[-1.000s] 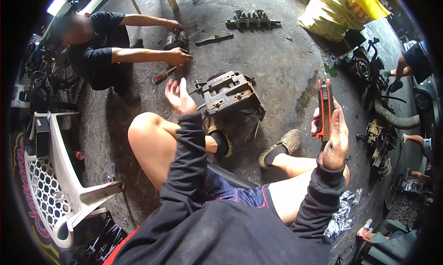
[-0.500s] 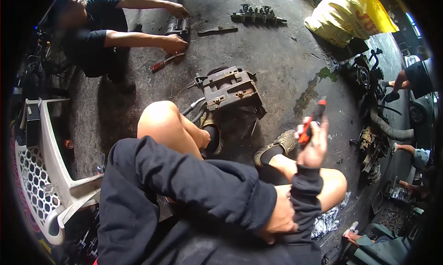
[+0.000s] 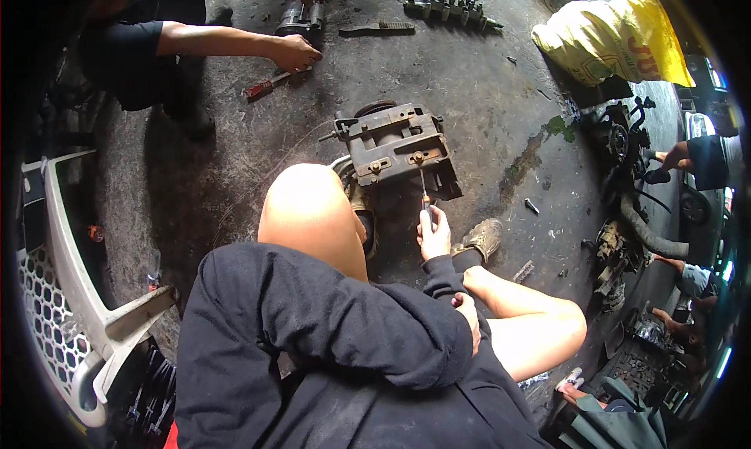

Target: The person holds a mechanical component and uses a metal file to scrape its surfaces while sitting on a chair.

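Observation:
In my right hand [image 3: 435, 236] is a screwdriver [image 3: 425, 202], its fingers closed round the handle. The metal shaft points away from me, and its tip is at or very near a rusty bolt [image 3: 418, 158] on a dark metal bracket assembly [image 3: 395, 148]. This assembly lies on the floor beyond my feet, with slotted plates and a second rusty bolt [image 3: 375, 167]. My left arm crosses in front of my body. My left hand [image 3: 468, 321] is wrapped on the dark sleeve of my right forearm [image 3: 444, 279]; part of its fingers is hidden.
Ahead on the left, a co-worker's hand [image 3: 296, 54] touches a cylindrical metal part [image 3: 301, 17], near a red-handled screwdriver [image 3: 260, 90]. A wire brush [image 3: 378, 29], a multi-port metal part [image 3: 454, 12] and a yellow sack [image 3: 602, 42] lie farther off. A white plastic chair [image 3: 78, 269] stands left.
My right hand has come down and inward from the raised position at the right, bringing the screwdriver to the bracket assembly. My left hand stays on the right forearm. The view has shifted somewhat.

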`<move>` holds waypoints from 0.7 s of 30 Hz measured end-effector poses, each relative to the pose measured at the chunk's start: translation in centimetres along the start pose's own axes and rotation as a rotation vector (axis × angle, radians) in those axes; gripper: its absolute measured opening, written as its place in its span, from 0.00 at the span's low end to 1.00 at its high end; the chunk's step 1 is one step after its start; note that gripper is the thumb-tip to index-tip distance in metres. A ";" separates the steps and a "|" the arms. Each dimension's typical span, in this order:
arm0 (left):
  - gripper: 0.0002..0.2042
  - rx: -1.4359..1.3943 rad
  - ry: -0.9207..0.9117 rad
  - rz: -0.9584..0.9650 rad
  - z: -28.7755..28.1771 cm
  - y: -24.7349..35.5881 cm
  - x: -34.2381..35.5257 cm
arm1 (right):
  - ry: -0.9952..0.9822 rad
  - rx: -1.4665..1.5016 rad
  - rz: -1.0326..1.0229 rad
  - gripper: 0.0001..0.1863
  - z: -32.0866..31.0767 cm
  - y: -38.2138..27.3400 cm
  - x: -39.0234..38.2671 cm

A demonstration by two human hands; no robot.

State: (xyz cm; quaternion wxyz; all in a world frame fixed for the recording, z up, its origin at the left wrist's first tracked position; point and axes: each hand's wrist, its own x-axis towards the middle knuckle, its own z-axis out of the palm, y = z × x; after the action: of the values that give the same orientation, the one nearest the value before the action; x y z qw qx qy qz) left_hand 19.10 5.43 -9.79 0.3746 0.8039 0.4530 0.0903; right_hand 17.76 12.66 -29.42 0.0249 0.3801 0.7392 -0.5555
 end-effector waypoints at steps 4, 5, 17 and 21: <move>0.15 -0.049 -0.005 0.075 -0.8 -0.3 0.0 | -0.089 0.335 0.015 0.19 0.1 -1.3 1.0; 0.15 0.016 0.026 -0.026 -0.8 0.7 -0.6 | -0.085 0.362 0.002 0.17 0.4 -0.7 1.6; 0.22 0.147 0.020 -0.214 -3.2 2.3 -5.0 | -0.093 0.251 0.188 0.15 0.8 -0.6 4.0; 0.22 0.123 0.039 -0.220 -3.5 2.1 -5.6 | 0.018 0.138 0.162 0.12 1.2 -1.6 4.1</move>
State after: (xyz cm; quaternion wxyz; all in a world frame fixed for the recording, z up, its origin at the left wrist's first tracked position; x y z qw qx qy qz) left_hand 15.52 2.13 -4.82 0.3233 0.7690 0.5503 0.0363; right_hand 13.47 13.72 -30.52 0.0368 0.4445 0.6660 -0.5979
